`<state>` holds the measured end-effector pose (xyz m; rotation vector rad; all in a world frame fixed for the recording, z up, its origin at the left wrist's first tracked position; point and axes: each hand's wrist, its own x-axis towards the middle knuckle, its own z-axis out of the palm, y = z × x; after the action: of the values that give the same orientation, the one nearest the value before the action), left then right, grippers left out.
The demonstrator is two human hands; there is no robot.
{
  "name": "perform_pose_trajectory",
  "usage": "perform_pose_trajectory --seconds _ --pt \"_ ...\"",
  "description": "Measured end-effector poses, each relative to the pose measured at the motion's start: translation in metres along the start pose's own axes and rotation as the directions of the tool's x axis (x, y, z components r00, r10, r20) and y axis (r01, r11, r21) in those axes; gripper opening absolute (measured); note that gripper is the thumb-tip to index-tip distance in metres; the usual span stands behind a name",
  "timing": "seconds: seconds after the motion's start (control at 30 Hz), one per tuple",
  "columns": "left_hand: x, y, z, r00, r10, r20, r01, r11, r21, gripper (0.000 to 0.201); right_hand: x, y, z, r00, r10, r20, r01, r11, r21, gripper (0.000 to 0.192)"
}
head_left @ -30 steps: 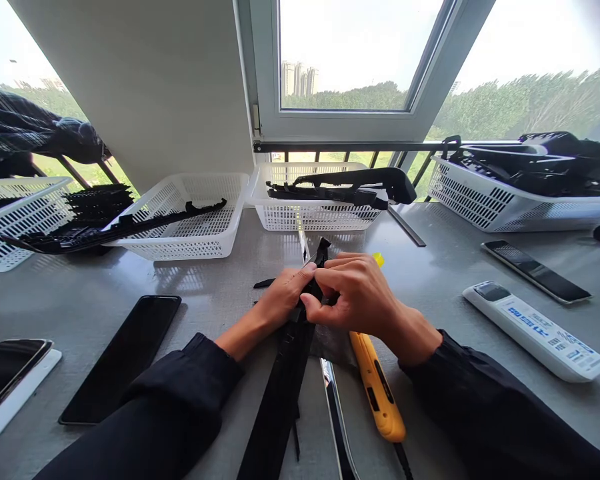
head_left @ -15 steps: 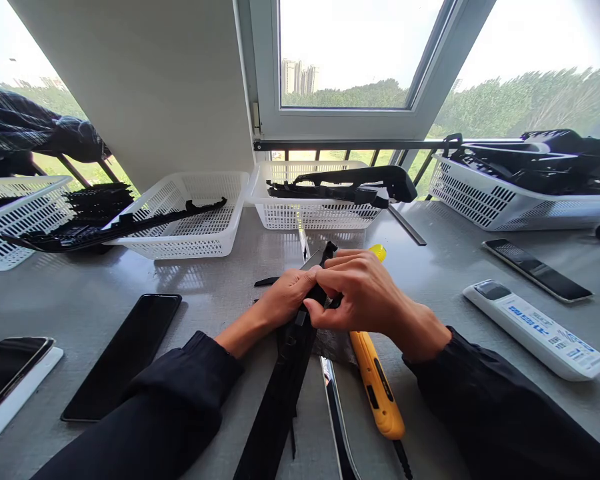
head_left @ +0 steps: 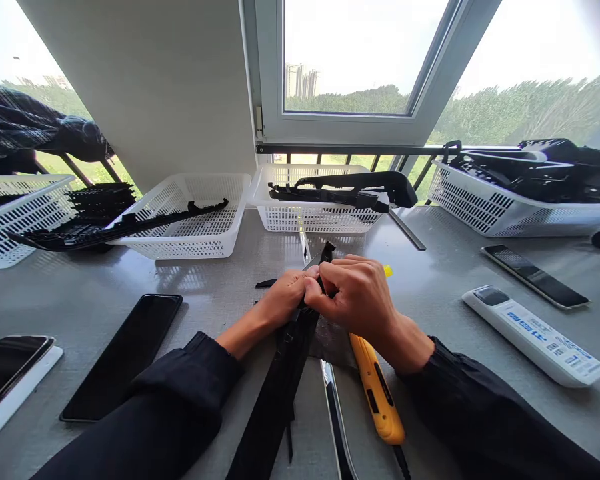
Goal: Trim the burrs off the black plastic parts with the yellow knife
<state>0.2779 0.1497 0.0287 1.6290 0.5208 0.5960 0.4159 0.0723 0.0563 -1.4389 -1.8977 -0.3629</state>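
A long black plastic trim piece [head_left: 275,407] runs from the bottom edge up between my hands. My left hand [head_left: 285,297] is closed around its upper part from the left side. Closed against the same part, my right hand [head_left: 355,293] has its thumb and bent fingers pressed on it close to the left thumb. What lies under the fingertips is hidden. A yellow corded tool with a slim body [head_left: 379,393] lies just below my right hand. Beside it is a shiny chrome-edged strip [head_left: 336,417], and a dark flat sheet [head_left: 335,343] lies partly under my hands.
White plastic baskets stand along the back: one [head_left: 195,248] on the left, one [head_left: 320,222] in the middle, one [head_left: 480,207] with black parts at the right. Phones lie left [head_left: 125,360] and right [head_left: 535,275]. A white labelled device [head_left: 535,337] is at the right.
My right hand has turned slightly, its thumb now higher and nearer the left thumb, and its forearm has shifted a little left. My left hand keeps its place on the trim piece.
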Motion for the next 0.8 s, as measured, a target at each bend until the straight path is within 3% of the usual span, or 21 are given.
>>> perform_pose_trajectory --seconds 0.27,0.47,0.67,0.8 --pt "-0.001 -0.002 -0.001 0.999 -0.035 -0.031 0.035 0.999 0.019 0.052 0.002 0.01 -0.003 0.987 -0.13 0.093 0.124 0.99 0.074 0.032" --pt "-0.003 -0.002 0.0 0.997 -0.036 -0.063 0.036 0.999 -0.008 0.055 0.002 0.015 -0.005 0.987 -0.125 0.106 0.111 0.985 0.132 0.033" --pt "-0.003 -0.006 0.001 0.961 -0.105 -0.254 0.061 0.982 -0.177 0.059 -0.002 0.008 -0.001 0.986 -0.071 0.15 0.047 0.986 0.161 0.038" --pt "-0.003 -0.005 0.002 0.906 -0.083 -0.416 0.008 0.984 -0.179 0.06 -0.003 0.003 0.004 0.99 -0.034 0.136 0.02 0.995 0.101 0.039"
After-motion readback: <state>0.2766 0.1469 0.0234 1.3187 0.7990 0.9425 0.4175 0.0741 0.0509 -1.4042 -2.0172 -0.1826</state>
